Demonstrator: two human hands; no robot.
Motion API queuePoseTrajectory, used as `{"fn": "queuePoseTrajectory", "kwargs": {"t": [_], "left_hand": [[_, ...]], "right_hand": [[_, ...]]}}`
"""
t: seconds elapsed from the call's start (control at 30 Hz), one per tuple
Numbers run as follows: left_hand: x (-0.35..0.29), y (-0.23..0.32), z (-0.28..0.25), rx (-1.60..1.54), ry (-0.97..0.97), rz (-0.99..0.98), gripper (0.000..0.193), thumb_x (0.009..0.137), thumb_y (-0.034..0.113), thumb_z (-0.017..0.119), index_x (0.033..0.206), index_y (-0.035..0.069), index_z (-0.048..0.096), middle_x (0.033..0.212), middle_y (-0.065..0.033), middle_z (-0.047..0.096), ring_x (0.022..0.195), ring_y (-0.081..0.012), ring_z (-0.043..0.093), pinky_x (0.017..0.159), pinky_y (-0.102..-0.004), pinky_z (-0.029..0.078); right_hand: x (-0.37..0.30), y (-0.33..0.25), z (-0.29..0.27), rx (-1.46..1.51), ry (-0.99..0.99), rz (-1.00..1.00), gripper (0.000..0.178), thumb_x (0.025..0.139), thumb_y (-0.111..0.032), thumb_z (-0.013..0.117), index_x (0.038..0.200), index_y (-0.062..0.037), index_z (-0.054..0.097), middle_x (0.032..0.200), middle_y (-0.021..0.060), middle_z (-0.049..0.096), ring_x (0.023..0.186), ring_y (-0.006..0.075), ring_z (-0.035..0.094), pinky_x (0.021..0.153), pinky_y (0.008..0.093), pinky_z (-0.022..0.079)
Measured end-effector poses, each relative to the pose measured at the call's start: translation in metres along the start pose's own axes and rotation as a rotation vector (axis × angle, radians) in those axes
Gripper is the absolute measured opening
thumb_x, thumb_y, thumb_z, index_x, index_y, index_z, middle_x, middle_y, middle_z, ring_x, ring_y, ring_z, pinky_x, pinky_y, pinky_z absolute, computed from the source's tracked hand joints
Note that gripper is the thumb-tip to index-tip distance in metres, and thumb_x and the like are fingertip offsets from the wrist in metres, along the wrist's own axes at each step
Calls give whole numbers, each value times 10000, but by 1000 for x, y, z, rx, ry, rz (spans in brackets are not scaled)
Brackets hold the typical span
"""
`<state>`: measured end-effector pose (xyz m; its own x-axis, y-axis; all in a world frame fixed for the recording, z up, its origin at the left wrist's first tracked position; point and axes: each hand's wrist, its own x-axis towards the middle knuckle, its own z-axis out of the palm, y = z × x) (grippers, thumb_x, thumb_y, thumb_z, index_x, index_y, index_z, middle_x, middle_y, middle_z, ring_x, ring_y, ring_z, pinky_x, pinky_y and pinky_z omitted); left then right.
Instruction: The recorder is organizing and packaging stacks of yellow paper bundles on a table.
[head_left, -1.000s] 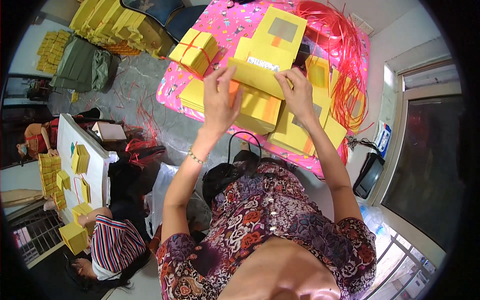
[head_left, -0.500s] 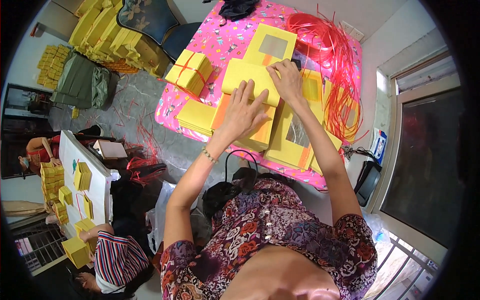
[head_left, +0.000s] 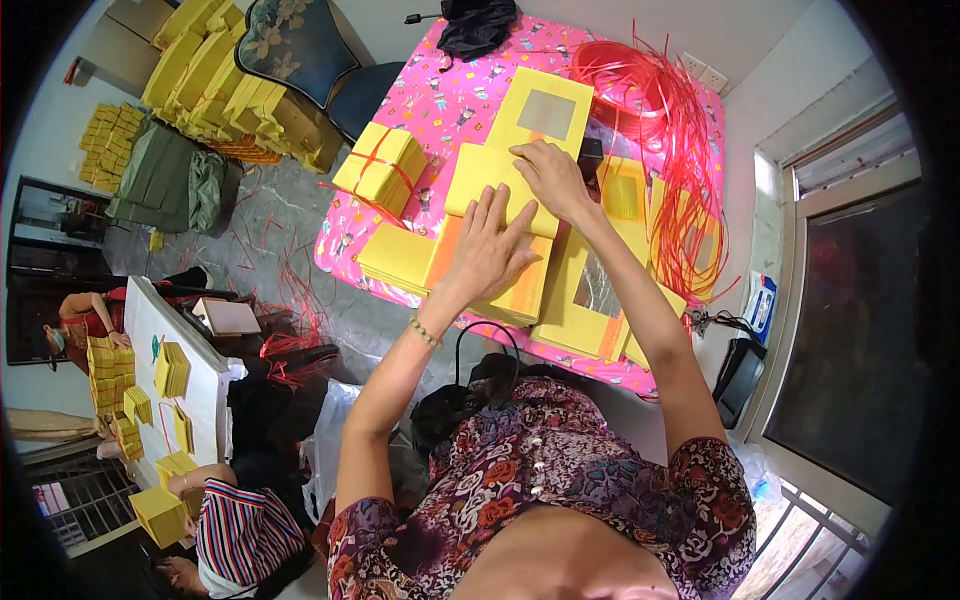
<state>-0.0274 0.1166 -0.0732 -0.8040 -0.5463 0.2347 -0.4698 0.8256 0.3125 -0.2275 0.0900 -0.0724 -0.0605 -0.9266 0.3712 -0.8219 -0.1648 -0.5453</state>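
Observation:
A yellow folded paper sheet (head_left: 480, 172) lies on a stack of yellow paper pieces (head_left: 505, 300), which shows an orange band. My left hand (head_left: 490, 245) rests flat on the sheet's near part, its fingers spread. At its far right edge my right hand (head_left: 555, 180) presses down with fingers slightly bent; its thumb is hidden. Beyond them lies a yellow piece with a grey window (head_left: 545, 115). To the right are more yellow windowed pieces (head_left: 575, 320). A bundle of yellow paper (head_left: 378, 170) tied with red strap sits at the left, above a low yellow stack (head_left: 398, 262).
Loose red plastic strapping (head_left: 640, 90) spills over the right side of the pink patterned table (head_left: 440, 120). A dark chair (head_left: 300, 50) and tall yellow stacks (head_left: 195, 70) stand at the back left. Two people work at a white table (head_left: 185, 340) on the left.
My right hand has shifted slightly left along the sheet's far edge. My left hand stays flat in place. The whole view has tilted a little, so the table sits lower.

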Motion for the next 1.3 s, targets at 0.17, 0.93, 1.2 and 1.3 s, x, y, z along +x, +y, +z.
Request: {"fn": "queuePoseTrajectory", "kwargs": {"t": [0.17, 0.93, 1.2, 1.3], "left_hand": [[0, 0, -2, 0, -21, -16, 676, 950, 476, 542, 1531, 196, 340, 1539, -308, 246, 1438, -486, 204, 1161, -574, 193], [0, -4, -5, -115, -56, -48, 725, 923, 492, 587, 1410, -15, 409, 1532, -326, 233, 1453, -486, 163, 1171, -566, 176], [2, -3, -3, -113, -80, -53, 738, 927, 520, 566, 1420, -4, 404, 1540, -323, 223, 1460, -482, 151, 1174, -565, 177], [-1, -5, -2, -113, -79, -58, 744, 928, 523, 563, 1425, -5, 401, 1543, -323, 219, 1461, -481, 150, 1174, -564, 178]], "right_hand": [[1, -2, 0, 31, 2, -9, 246, 930, -191, 592, 1105, -40, 674, 1019, 135, 659, 980, 328, 631, 850, 449, 488], [-1, -8, 1, -11, -18, -15, 240, 919, -138, 583, 1121, -26, 651, 1008, 149, 638, 975, 334, 614, 847, 445, 493], [-7, -9, -3, -73, 160, -119, 238, 898, -134, 618, 1107, -26, 653, 989, 143, 622, 985, 320, 609, 824, 432, 493], [-24, -27, -19, -90, 275, -113, 200, 877, -130, 654, 1053, -37, 662, 955, 122, 618, 953, 299, 615, 787, 413, 494]]}}
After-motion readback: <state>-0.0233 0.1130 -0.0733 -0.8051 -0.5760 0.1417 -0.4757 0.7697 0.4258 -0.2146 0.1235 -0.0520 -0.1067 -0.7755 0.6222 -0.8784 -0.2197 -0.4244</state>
